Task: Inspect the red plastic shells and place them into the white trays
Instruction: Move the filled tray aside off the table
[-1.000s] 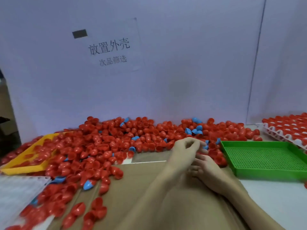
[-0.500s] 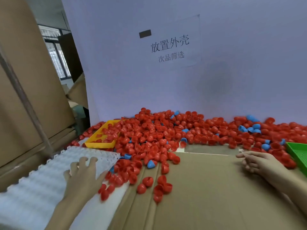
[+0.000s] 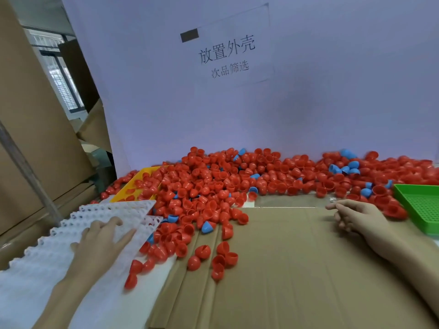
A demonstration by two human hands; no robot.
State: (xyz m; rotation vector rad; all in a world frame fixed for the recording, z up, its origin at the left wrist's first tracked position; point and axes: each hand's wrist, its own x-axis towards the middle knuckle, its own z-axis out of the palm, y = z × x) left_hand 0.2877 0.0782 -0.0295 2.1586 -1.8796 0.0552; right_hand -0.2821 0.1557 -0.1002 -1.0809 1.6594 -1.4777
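Note:
A big heap of red plastic shells (image 3: 213, 186) lies along the back wall and spills forward onto the brown cardboard (image 3: 285, 269). At the lower left sits a stack of white dimpled trays (image 3: 47, 252) with no shells in their cups. My left hand (image 3: 99, 243) lies flat on the top tray, fingers spread and pointing toward the heap. My right hand (image 3: 361, 217) rests on the cardboard at the right, fingers loosely curled, pointing left, with nothing visible in it.
Blue shells (image 3: 206, 226) are mixed into the heap. A green mesh tray (image 3: 422, 207) stands at the right edge, beside my right hand. A yellow tray (image 3: 133, 188) lies half buried behind the white trays. Tall cardboard sheets (image 3: 35, 138) lean at the left.
My left hand has left the heap near my right hand and come down on the white trays at the left. The view has swung left. My right hand has stayed by the green tray.

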